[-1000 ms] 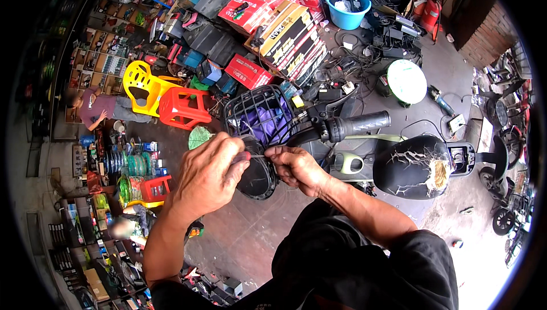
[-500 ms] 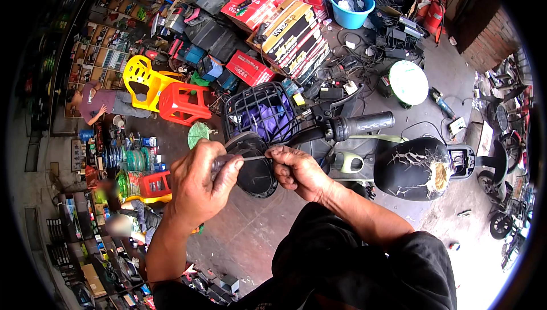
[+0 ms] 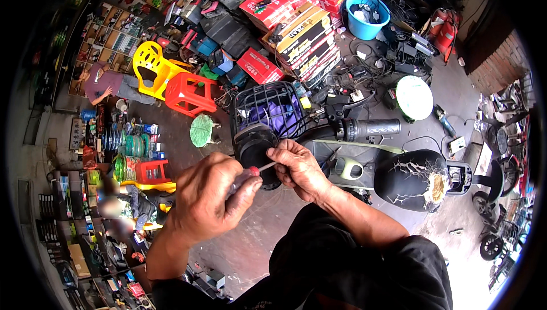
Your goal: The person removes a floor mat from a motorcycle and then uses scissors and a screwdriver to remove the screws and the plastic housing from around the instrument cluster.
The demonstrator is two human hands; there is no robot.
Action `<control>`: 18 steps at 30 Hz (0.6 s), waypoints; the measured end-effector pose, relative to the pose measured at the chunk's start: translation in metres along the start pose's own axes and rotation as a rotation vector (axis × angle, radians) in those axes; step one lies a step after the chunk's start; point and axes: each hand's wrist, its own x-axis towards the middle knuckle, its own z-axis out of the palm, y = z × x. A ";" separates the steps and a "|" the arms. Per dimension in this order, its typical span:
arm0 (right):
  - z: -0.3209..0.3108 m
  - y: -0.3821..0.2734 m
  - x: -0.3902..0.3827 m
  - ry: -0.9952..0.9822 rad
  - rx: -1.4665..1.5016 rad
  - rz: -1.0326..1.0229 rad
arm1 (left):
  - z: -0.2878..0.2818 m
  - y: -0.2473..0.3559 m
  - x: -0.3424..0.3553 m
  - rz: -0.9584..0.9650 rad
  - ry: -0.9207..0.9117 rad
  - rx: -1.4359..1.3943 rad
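The left hand (image 3: 208, 199) is curled shut around the handle of a screwdriver (image 3: 257, 169), whose thin shaft runs from those fingers up and to the right. The right hand (image 3: 299, 167) meets it there, with thumb and forefinger pinched closed at the shaft's far end; whether they also hold a screw or other small part is hidden. Just beyond both sets of fingertips sits the black round headlight housing (image 3: 254, 145) of a scooter, almost touching them. Past that is a black wire basket (image 3: 268, 108) with something purple inside, and further right the handlebar grip (image 3: 373, 128).

I judge the main risk to be a slip: with the tip steadied only by a fingertip pinch, a push off-line could drive it into the right hand or scratch the housing, and anything small in the pinch could drop to the cluttered floor.
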 end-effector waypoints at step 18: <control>-0.015 -0.005 -0.030 -0.003 0.006 0.073 | 0.027 -0.088 0.080 -0.073 0.480 0.135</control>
